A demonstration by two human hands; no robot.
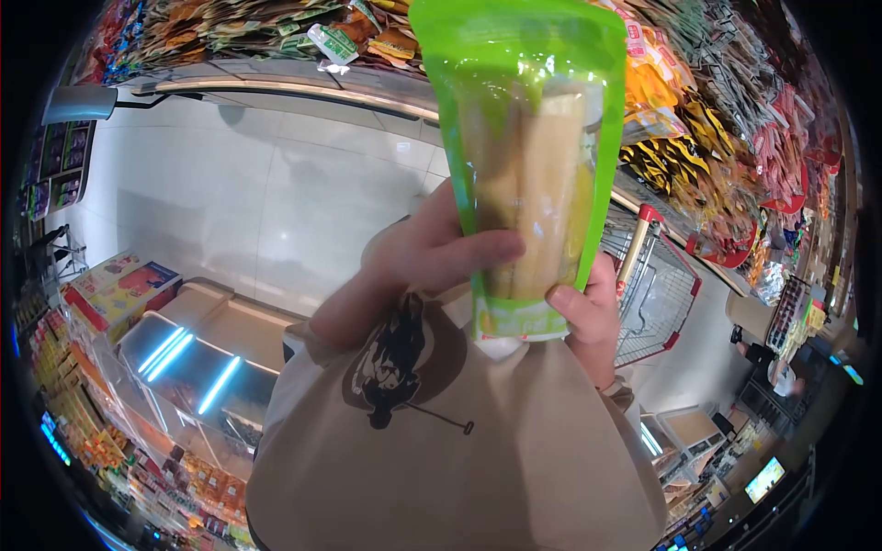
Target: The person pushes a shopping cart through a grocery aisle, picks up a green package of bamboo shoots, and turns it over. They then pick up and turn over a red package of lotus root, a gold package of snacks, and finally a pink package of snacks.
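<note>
A bright green plastic food pouch (536, 197) with a clear window is held upright in front of my chest. Through the window show long, pale yellow sticks of food, wet-looking and glossy. My left hand (436, 246) grips the pouch from its left side, thumb laid across the front and the other fingers hidden behind. At the lower right edge, my right hand (593, 310) pinches the pouch near its bottom corner, with the thumb in front. The pouch's top edge runs up to the upper border of the view.
A shopping cart (648, 289) stands just right of my right hand. Bins of packaged snacks (698, 138) run along the far side and right. Pale floor tiles (239, 197) spread to the left, with a glass-fronted display case (197, 363) at lower left.
</note>
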